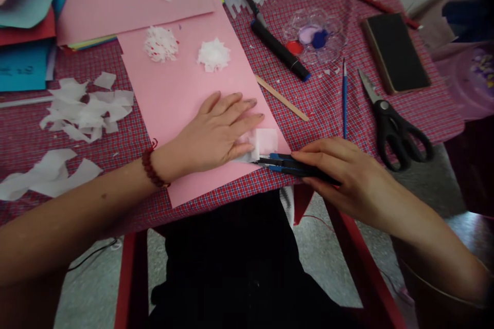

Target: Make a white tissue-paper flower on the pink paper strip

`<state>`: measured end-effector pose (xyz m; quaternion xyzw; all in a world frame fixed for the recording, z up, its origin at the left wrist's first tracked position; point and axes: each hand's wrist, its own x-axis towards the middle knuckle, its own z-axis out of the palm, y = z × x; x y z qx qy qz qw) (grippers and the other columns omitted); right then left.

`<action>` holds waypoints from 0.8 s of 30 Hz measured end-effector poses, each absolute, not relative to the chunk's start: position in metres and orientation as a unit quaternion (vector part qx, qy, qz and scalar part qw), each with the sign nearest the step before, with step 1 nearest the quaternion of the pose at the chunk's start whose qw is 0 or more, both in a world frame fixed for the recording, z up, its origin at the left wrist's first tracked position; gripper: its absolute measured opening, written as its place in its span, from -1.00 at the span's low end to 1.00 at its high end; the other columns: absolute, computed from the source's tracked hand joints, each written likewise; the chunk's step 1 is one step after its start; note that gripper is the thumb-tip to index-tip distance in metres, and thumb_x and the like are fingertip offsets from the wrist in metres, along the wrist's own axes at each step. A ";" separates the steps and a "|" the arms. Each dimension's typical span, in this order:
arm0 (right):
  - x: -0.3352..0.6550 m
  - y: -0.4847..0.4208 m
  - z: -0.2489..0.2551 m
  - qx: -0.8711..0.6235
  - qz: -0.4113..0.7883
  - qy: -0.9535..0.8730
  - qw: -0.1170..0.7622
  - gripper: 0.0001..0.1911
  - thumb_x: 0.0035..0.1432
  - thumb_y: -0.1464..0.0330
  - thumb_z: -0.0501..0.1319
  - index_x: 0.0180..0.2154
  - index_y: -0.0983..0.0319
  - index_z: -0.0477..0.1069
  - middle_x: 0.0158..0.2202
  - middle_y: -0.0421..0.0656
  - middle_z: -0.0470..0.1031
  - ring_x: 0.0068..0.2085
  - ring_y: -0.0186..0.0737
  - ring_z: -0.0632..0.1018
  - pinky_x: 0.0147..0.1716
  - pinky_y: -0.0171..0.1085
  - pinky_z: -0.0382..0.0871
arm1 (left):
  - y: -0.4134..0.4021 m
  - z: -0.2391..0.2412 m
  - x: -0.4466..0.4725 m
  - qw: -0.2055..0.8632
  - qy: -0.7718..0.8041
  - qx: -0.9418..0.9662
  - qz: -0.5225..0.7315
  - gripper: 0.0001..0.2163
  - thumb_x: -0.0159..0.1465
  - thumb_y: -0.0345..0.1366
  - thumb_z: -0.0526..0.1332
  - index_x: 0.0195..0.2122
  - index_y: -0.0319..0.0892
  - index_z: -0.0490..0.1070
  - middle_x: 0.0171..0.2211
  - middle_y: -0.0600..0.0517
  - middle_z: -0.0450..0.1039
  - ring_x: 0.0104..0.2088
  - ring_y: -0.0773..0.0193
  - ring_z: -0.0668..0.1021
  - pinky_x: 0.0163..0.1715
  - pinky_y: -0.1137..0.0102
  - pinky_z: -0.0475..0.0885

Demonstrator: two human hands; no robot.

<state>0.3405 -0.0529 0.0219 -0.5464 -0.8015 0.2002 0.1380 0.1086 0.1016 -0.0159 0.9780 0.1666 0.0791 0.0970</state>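
Observation:
My left hand (216, 131) lies flat with fingers stretched out on a pink paper sheet (181, 82), its fingertips pressing a small folded white tissue piece (262, 143). My right hand (339, 175) is closed round a blue and black stapler (285, 163) at the table's front edge, and the stapler's nose meets the tissue piece. Two white tissue flowers (161, 43) (213, 54) rest further back on the pink sheet. A red bead bracelet (152, 167) circles my left wrist.
Black scissors (393, 123), a blue brush (344, 97), a wooden stick (281, 97), a black marker (280, 49), a paint palette (314, 36) and a dark notebook (395, 51) lie to the right. White tissue scraps (85, 108) and coloured paper sheets (27, 36) sit left.

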 end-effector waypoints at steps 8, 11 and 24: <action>0.334 -0.086 0.020 -0.566 0.194 -0.788 0.146 -0.65 0.19 0.41 0.17 0.03 0.25 0.31 -0.08 -0.02 0.42 -0.11 -0.09 0.45 -0.14 -0.12 0.38 | 0.101 -0.016 0.111 0.115 0.183 0.975 0.043 -0.49 0.31 0.00 -0.02 0.23 -0.10 0.08 0.30 -0.07 -0.01 0.28 -0.11 0.03 0.19 -0.08 -0.17; 0.330 -0.097 0.020 -0.580 0.191 -0.778 0.147 -0.63 0.18 0.45 0.16 0.04 0.26 0.28 -0.10 -0.02 0.41 -0.12 -0.09 0.45 -0.14 -0.11 0.36 | 0.101 -0.014 0.112 0.123 0.188 0.973 0.046 -0.51 0.33 -0.01 -0.06 0.22 -0.10 0.09 0.29 -0.03 0.02 0.28 -0.09 0.04 0.20 -0.06 -0.16; 0.348 -0.112 0.016 -0.619 0.168 -0.751 0.159 -0.59 0.15 0.45 0.19 0.06 0.18 0.27 -0.08 -0.04 0.38 -0.11 -0.05 0.45 -0.14 -0.05 0.37 | 0.098 0.020 0.055 0.234 0.249 0.923 0.178 -0.88 0.28 -0.29 0.09 -0.20 -0.05 0.38 -0.20 0.01 0.46 -0.15 0.22 0.48 -0.15 0.28 0.42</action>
